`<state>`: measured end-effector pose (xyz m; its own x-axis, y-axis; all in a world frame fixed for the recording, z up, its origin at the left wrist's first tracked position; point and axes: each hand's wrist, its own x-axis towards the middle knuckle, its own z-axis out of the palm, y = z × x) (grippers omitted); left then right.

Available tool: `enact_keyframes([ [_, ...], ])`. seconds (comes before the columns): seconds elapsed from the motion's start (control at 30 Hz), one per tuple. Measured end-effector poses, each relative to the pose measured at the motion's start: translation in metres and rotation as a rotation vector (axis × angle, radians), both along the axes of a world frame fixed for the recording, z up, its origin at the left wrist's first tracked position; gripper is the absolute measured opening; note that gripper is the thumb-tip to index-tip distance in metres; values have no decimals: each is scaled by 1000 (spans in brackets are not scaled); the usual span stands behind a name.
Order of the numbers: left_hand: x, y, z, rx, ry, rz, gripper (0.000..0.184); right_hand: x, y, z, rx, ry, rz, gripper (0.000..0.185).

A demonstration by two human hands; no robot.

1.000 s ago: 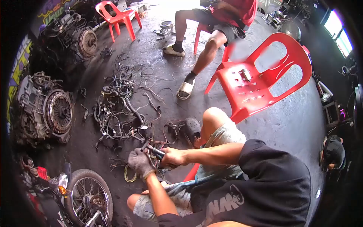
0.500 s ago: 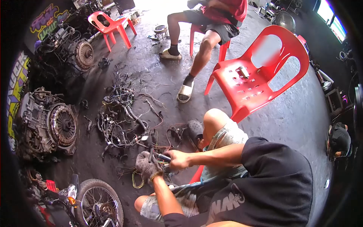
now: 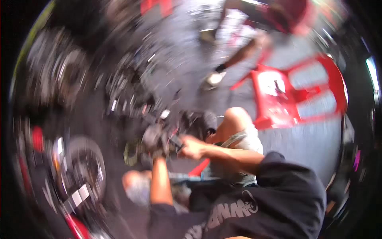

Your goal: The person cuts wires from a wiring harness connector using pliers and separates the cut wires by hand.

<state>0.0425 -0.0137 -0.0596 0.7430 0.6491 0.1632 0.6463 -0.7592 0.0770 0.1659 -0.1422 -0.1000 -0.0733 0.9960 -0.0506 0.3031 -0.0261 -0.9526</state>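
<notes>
My left hand (image 3: 154,139), in a grey knit glove, is closed on a dark strand of a wiring harness (image 3: 139,105). Motion blur smears the strand and the glove's fingers. Bare and closed, my right hand (image 3: 193,147) grips a short dark hand tool (image 3: 175,141). The tool points toward the gloved hand, and its exact kind cannot be made out. A small white connector (image 3: 165,114) shows just above the glove. The tangled harness spreads over the dark floor beyond both hands.
A red plastic chair (image 3: 276,95) stands at right with a small object on its seat. Another person's leg (image 3: 242,51) is beyond it. A motorcycle wheel (image 3: 83,167) is at lower left, and a blurred engine part (image 3: 71,73) is at upper left.
The view has swung and blurred, shifting and tilting the chair, wheel and seated person in frame. Both hands stay close together, with the tool still in my right hand.
</notes>
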Motion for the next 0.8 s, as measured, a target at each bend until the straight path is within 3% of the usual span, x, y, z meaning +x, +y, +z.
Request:
enact_keyframes([
  [0.03, -3, 0, -7, -190, -357, 51, 21, 2, 7, 76, -408, -431, -56, 41],
  [0.1, -14, 1, -41, -315, -289, 445, 29, -9, 3, 75, -418, -39, -174, 47],
  [0.2, -4, 1, -10, -499, -372, 460, 27, -5, 1, 68, -783, 937, -229, 32],
  [0.23, -6, -2, -11, -512, -355, 432, 27, -3, 1, 68, -794, 929, -225, 32],
  [0.3, -9, 4, -47, -398, -339, 392, 27, 1, 3, 70, -546, 271, -70, 36],
  [0.33, -8, 6, -44, -280, -319, 337, 28, -5, 4, 87, -514, -277, -156, 47],
  [0.37, -10, 5, -40, -268, -325, 344, 28, -2, 1, 68, -335, -568, -169, 44],
  [0.43, -9, 1, -28, -434, -397, 464, 28, -4, -3, 54, -314, -266, -255, 36],
  [0.47, -3, 3, -28, -422, -265, 543, 23, -2, 6, 84, -592, 181, -149, 32],
  [0.5, -4, 4, -32, -430, -258, 547, 23, -1, 5, 79, -775, 612, -185, 32],
  [0.57, -4, 8, -36, -422, -218, 504, 27, -6, 5, 66, -880, 987, -197, 37],
  [0.63, -6, 8, -40, -393, -227, 457, 28, -8, 9, 73, -512, -350, -170, 41],
  [0.67, -8, 5, -43, -336, -260, 498, 29, -6, 12, 85, -513, -533, -165, 45],
  [0.7, -8, 7, -44, -271, -297, 532, 29, -6, 11, 76, -448, -523, -195, 46],
  [0.77, -9, 3, -36, -292, -327, 570, 31, 2, 15, 49, -552, -38, -204, 43],
  [0.8, -10, 1, -27, -421, -490, 617, 32, 6, 17, 39, -552, -39, -213, 43],
])
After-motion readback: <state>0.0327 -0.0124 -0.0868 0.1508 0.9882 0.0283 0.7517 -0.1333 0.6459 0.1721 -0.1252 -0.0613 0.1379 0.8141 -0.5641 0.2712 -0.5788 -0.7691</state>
